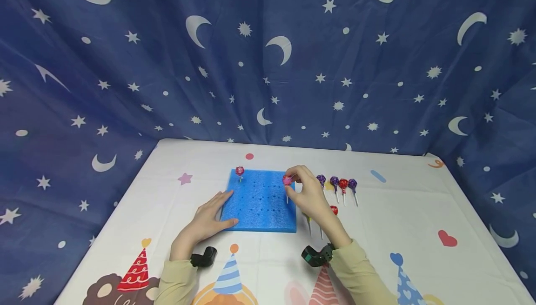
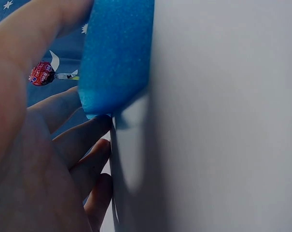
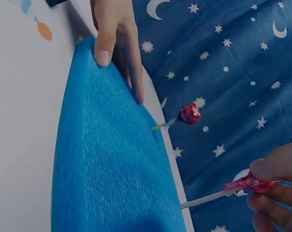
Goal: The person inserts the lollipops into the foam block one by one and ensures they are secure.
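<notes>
Item, right hand [image 1: 311,197]: mine, fingers and thumb pinching the wrapped head of a pink lollipop [image 1: 286,181], its white stick [image 3: 208,199] pointing down at the right side of the board (whether the tip has gone in, I cannot tell).

Item, left hand [image 1: 208,219]: fingers extended along the left edge, thumb on top at the near corner; nothing gripped.

Handling note: I judge the step to be seating the stick. Best to line it up with a hole, keep it upright, press straight down and let my left hand brace the foam; pushing from the head alone could bend the stick.

Holder: blue foam board [image 1: 259,223], one, rows of small holes. Contents: one red lollipop [image 1: 239,171], standing at the far left corner.

Loose stock: purple and red lollipops [image 1: 343,184] on the desk [image 1: 402,212], right of the board, some partly hidden by my hand.
</notes>
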The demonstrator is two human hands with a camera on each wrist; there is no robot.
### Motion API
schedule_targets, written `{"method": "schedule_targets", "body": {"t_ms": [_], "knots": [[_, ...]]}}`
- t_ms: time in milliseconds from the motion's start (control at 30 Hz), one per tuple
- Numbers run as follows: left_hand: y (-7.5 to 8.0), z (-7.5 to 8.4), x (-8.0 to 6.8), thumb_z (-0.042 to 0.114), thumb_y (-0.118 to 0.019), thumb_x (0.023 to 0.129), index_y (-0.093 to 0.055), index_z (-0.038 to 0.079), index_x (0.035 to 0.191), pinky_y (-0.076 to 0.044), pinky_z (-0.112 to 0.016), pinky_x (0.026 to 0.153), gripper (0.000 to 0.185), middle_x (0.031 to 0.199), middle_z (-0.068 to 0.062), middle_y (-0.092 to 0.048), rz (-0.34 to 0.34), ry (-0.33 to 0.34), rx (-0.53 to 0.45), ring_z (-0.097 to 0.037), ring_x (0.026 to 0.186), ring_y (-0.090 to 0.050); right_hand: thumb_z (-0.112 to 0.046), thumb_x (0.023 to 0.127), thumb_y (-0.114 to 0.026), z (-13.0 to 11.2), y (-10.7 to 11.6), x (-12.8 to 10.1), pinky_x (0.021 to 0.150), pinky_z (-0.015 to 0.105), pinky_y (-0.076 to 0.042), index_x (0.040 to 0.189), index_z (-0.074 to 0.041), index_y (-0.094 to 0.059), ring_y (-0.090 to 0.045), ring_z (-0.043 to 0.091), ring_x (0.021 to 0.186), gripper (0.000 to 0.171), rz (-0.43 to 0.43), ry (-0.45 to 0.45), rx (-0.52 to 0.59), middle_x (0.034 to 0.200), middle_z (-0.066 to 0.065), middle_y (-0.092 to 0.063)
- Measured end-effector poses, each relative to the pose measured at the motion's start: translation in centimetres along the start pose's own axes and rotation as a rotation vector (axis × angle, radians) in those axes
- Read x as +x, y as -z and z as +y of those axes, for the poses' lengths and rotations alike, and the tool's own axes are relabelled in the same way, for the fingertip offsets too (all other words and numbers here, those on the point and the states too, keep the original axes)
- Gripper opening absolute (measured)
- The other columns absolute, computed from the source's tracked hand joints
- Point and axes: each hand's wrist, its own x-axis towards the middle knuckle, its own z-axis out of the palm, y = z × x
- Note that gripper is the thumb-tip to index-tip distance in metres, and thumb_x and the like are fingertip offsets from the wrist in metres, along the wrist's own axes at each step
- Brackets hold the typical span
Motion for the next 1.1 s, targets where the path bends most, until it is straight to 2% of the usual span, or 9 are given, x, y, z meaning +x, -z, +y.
{"method": "schedule_targets", "body": {"t_ms": [300,1100], "knots": [[0.0,0.0,0.0,0.046,-0.069,0.084,-0.029,0.018,0.152,-0.015,-0.067,0.113,0.085,0.158,-0.014,-0.028,0.001,-0.001,0.006,-0.036,0.149,-0.019,-0.004,0.081,-0.073,-0.2,-1.4,1.1,0.09,0.042,-0.052,0.105,-0.012,-0.059,-0.062,0.021,0.096,0.028,-0.002,0.002,0.098,0.103,0.003,-0.063],[0.2,0.3,-0.2,0.043,-0.07,0.083,-0.029,0.017,0.152,-0.015,-0.066,0.114,0.084,0.158,-0.014,-0.028,-0.007,0.022,-0.013,-0.036,0.149,-0.018,-0.001,0.081,-0.073,-0.3,-5.6,4.0,0.09,0.038,-0.053,0.101,-0.008,-0.054,-0.06,0.021,0.094,0.028,-0.021,0.025,0.177,0.101,0.007,-0.059]]}}
